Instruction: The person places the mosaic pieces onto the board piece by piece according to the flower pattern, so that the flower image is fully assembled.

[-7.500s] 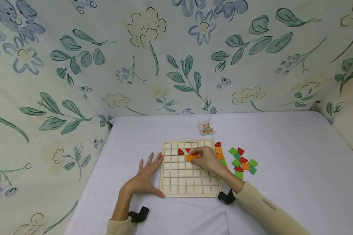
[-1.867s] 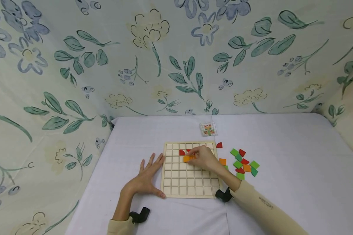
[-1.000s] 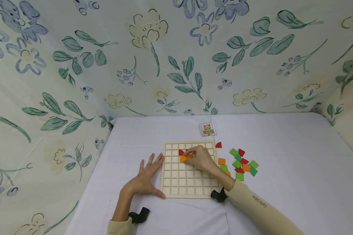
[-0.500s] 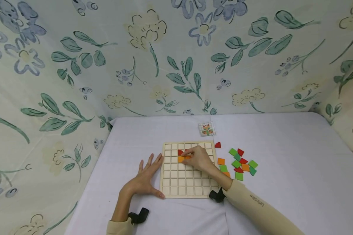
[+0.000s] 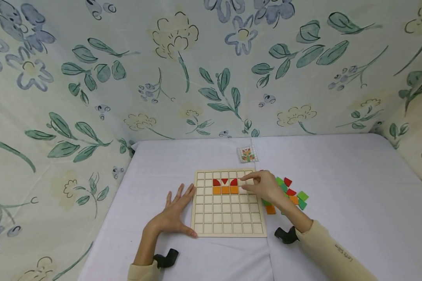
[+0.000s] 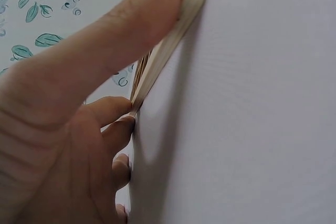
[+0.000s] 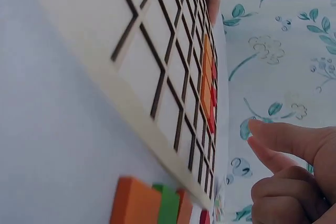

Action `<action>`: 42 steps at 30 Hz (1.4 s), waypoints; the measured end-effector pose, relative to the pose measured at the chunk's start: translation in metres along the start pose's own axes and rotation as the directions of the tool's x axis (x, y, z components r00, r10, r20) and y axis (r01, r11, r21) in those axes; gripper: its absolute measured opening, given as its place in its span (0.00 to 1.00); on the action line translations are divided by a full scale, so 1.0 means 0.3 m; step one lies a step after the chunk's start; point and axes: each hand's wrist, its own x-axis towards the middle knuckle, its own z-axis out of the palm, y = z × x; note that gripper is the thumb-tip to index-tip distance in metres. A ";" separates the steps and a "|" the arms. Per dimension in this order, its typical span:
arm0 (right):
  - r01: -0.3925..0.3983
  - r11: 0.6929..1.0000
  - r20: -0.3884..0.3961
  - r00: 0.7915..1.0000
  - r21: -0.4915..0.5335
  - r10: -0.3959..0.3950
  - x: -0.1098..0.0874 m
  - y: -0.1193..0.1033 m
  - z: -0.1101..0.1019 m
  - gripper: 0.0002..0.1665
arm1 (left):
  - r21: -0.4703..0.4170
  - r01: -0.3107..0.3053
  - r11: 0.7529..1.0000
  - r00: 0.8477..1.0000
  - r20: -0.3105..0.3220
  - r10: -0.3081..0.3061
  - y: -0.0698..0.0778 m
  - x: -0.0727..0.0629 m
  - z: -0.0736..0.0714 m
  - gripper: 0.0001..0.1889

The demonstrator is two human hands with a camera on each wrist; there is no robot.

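Touching the left edge of the wooden grid board [image 5: 227, 218], flat on the white surface [image 5: 348, 175], with wide-spread fingers of the left hand [image 5: 174, 212]. Hovering over its right side with narrowly parted thumb and forefinger of the right hand [image 5: 266, 187], beside three red pieces [image 5: 225, 181] and three orange squares [image 5: 225, 190] set in cells.

Back wall [image 5: 211, 54]: off-white, printed with blue flowers [image 5: 243, 35], yellow blooms [image 5: 176, 37] and green leaves [image 5: 226, 78].
Left wall [image 5: 67, 218]: the same flowered print.
Table: covered by a white cloth [image 5: 344, 179], lightly creased toward the front.
Light: soft and fairly even.
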 end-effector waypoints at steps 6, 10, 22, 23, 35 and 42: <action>-0.086 0.996 -0.023 0.996 -0.026 0.085 -0.046 0.075 -0.113 0.19 | -0.005 -0.002 1.000 1.000 -0.002 0.002 0.008 -0.001 -0.002 0.78; -0.126 0.992 -0.002 0.992 -0.027 0.126 -0.077 0.119 -0.161 0.21 | 0.001 0.002 1.000 1.000 0.011 -0.002 0.010 -0.001 -0.006 0.79; -0.168 0.984 -0.012 0.986 -0.066 0.168 -0.154 0.210 -0.175 0.19 | 0.015 -0.018 1.000 1.000 0.009 0.018 0.001 -0.001 -0.005 0.81; -0.170 0.983 -0.019 0.985 -0.063 0.169 -0.160 0.213 -0.180 0.20 | 0.014 -0.019 1.000 1.000 0.008 0.019 0.000 -0.001 -0.004 0.81; -0.175 0.978 -0.136 0.978 -0.111 0.160 -0.190 0.258 -0.256 0.23 | 0.023 0.008 1.000 1.000 0.003 -0.009 0.004 0.007 -0.001 0.80; -0.174 0.977 -0.152 0.976 -0.125 0.155 -0.169 0.274 -0.254 0.23 | 0.021 0.017 1.000 1.000 0.004 -0.017 0.002 0.009 0.002 0.78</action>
